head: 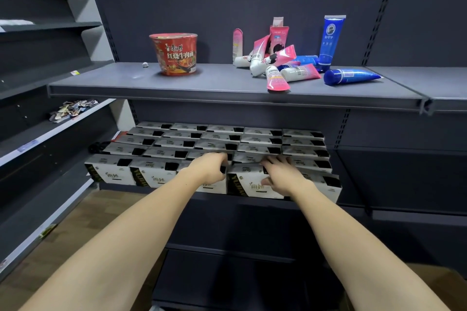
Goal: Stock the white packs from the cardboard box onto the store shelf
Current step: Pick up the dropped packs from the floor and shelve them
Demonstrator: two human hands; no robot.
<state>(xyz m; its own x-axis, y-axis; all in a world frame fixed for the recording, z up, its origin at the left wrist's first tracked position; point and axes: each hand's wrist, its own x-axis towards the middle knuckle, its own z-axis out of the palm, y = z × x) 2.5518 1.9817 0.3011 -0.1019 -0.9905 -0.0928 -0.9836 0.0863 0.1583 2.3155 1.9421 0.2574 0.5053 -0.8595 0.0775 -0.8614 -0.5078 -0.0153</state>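
right hand [280, 174] grip on front white pack [249, 185]

Both hands [211, 168] [283, 175] grip white packs [252, 184] on the shelf [353, 184].

1. Left hand [211, 168]: fingertips hidden between the white packs [174, 144].
2. Front pack [249, 182]: face partly covered by the right hand [283, 174].
3. Cardboard box [429, 283]: cut off at the bottom right edge.
4. Small packets [73, 108] on the side shelf: print unreadable.
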